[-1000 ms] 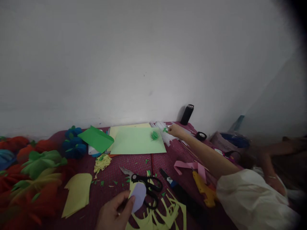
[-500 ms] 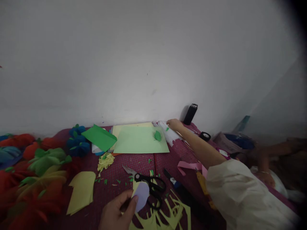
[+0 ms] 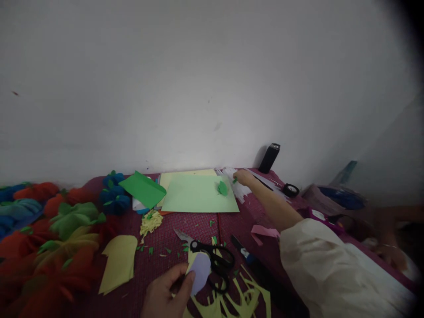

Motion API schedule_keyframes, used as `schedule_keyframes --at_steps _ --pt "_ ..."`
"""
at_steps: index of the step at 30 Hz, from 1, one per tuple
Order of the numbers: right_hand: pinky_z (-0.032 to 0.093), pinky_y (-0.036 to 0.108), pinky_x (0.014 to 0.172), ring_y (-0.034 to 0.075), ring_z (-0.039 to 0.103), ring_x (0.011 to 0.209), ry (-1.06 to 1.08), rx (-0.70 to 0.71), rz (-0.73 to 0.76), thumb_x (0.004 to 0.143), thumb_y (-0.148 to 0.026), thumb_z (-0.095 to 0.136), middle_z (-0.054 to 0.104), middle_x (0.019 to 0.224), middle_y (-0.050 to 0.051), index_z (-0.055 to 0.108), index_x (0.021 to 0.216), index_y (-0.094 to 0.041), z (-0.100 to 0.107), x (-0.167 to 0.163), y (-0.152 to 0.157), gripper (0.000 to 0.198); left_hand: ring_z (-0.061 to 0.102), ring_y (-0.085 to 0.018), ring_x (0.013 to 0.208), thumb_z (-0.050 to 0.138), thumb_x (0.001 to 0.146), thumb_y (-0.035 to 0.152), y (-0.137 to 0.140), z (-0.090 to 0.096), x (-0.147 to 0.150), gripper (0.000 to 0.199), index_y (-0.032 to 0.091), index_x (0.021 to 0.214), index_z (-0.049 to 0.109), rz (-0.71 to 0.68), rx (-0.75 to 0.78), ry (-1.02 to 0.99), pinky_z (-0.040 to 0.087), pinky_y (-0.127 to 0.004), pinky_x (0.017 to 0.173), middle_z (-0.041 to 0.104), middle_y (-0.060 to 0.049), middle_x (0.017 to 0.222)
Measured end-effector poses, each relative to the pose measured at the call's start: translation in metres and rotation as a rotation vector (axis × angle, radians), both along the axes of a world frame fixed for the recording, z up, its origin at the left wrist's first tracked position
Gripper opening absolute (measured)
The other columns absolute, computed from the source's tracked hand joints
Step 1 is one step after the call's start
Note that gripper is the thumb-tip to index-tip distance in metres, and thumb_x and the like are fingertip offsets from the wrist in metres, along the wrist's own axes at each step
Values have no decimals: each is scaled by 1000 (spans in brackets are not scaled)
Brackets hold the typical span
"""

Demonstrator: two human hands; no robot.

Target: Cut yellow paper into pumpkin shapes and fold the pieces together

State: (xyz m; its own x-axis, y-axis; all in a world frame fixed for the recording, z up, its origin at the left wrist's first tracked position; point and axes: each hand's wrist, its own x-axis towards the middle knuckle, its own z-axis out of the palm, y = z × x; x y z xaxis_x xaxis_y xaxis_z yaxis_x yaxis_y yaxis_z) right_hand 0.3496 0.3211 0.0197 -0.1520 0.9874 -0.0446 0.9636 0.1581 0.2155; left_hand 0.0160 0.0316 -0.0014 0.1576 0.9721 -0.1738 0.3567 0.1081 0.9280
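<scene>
**Lavender paper (image 3: 201,274) pinched low at six o'clock!**

And there it is, a flat, plain piece with a rounded end, yellow paper (image 3: 191,259) peeking out along its upper left. The left hand (image 3: 166,292) has it clamped between thumb and fingers, wrist lost below the frame. Part of the black-handled scissors (image 3: 194,245) is hidden behind it! Now towards four o'clock: the right hand (image 3: 244,177), a green scrap (image 3: 235,180) at its fingertips; gripped or merely touched, I cannot tell. Further out, a purple item (image 3: 333,226) wears a white patch (image 3: 318,214), too small to read, and another person's hand (image 3: 394,258) blurs into shadow.
</scene>
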Motion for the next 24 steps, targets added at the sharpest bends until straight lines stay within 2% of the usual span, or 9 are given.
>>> schedule_keyframes --at_steps 5,13,20,24 --pt "47 38 77 18 55 92 -3 -68 26 86 -28 48 53 111 7 51 110 -16 17 -4 -5 27 51 -14 60 50 69 48 -1 3 1 36 16 74 67 24 15 -3 40 -20 55 60 0 61" --pt "47 37 77 18 55 91 93 -275 205 86 -28 49 54 110 7 52 108 -16 33 -36 -32 26 57 -16 67 50 72 46 2 -7 -3 40 14 90 66 21 31 -70 43 -22 61 66 -2 72" --pt "48 37 75 18 56 90 114 -327 206 85 -28 49 54 109 7 52 108 -15 54 -48 -50 26 57 -17 69 51 73 44 7 -8 -7 38 14 92 66 63 138 -65 42 -22 63 67 -1 73" --pt "48 37 76 18 55 91 64 -300 161 85 -28 49 54 110 7 51 109 -15 56 -61 -58 27 56 -16 64 49 73 44 10 -8 -8 39 13 90 66 51 146 -37 41 -22 59 65 -1 68"
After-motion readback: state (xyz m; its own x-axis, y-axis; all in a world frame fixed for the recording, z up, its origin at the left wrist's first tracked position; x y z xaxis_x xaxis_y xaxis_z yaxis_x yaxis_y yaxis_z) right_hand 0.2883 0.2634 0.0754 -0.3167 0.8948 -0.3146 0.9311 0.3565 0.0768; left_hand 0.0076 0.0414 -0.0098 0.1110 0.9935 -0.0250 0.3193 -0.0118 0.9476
